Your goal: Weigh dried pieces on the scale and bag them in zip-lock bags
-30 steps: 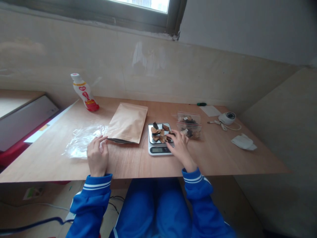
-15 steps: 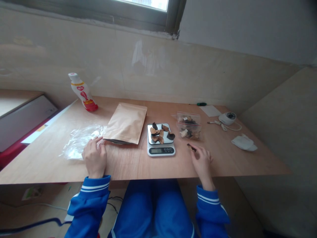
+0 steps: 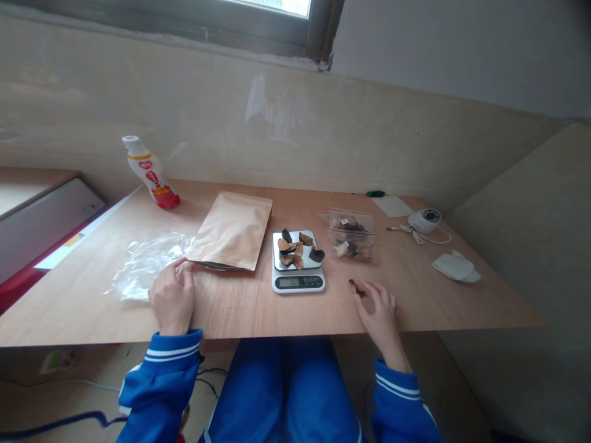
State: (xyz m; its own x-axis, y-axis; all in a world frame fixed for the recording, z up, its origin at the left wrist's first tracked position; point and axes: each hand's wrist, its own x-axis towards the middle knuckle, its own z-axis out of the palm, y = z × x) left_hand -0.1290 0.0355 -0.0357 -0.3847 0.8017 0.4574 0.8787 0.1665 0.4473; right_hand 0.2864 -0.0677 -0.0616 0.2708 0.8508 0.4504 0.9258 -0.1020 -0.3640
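My right hand (image 3: 379,311) pinches a small curled dried piece (image 3: 355,288), dark and tan like dried peel, just above the table to the right of the scale. Several similar dried pieces (image 3: 293,247) lie on the steel plate of a white digital scale (image 3: 277,284); its display is lit, but I cannot read it surely. At the near left corner of a brown kraft pouch (image 3: 235,227) rests my left hand (image 3: 172,298), fingers loosely bent, thumb apart. The pouch lies flat, its dark mouth towards me. Beside that hand is a crumpled clear plastic bag (image 3: 148,264).
Two clear zip bags (image 3: 351,246) of dried pieces lie right of the scale. Farther right are a white camera (image 3: 423,220) with its cable, a white card (image 3: 392,207), a green-handled tool (image 3: 375,194) and a folded white cloth or tissue (image 3: 456,266). A white-and-red bottle (image 3: 152,175) stands back left.
My right hand, still pinching the dried piece, has shifted slightly nearer to me. My left hand stays by the pouch corner. The whole view has turned a little.
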